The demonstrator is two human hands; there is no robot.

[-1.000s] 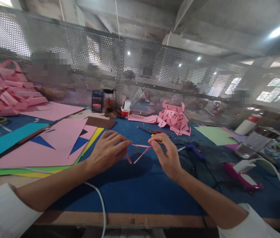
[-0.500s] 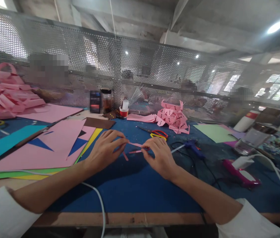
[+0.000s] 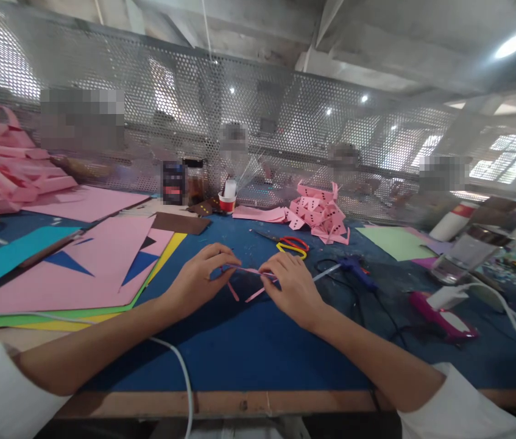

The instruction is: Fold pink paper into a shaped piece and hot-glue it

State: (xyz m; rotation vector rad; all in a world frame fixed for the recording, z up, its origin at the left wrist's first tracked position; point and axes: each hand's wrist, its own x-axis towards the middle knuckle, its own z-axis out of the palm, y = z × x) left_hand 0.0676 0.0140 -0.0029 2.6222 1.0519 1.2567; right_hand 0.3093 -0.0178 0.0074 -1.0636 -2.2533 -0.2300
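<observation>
Over the middle of the blue table mat, a narrow pink paper strip [image 3: 249,271] stretches between my two hands. My left hand [image 3: 198,275] pinches its left end with thumb and fingertips. On the other side my right hand [image 3: 295,291] is closed on the right part, its fingertips bent over the paper. One thin pink end [image 3: 234,292] slants down beside my left fingers, and another [image 3: 254,295] beside my right thumb. Whether these belong to the same strip I cannot tell. Just behind my right hand lie scissors [image 3: 295,245] with red and yellow handles.
Pink, green and yellow paper sheets [image 3: 102,268] lie at left. A dotted pink paper pile [image 3: 316,210] sits at the back. A blue glue gun [image 3: 358,272] with a black cord is at right, near a magenta device [image 3: 443,320]. A white cable [image 3: 180,356] crosses the front edge.
The strip between my hands has turned a little, and its end by my right thumb now slopes down more steeply. Both hands keep their pinch. The view has shifted slightly.
</observation>
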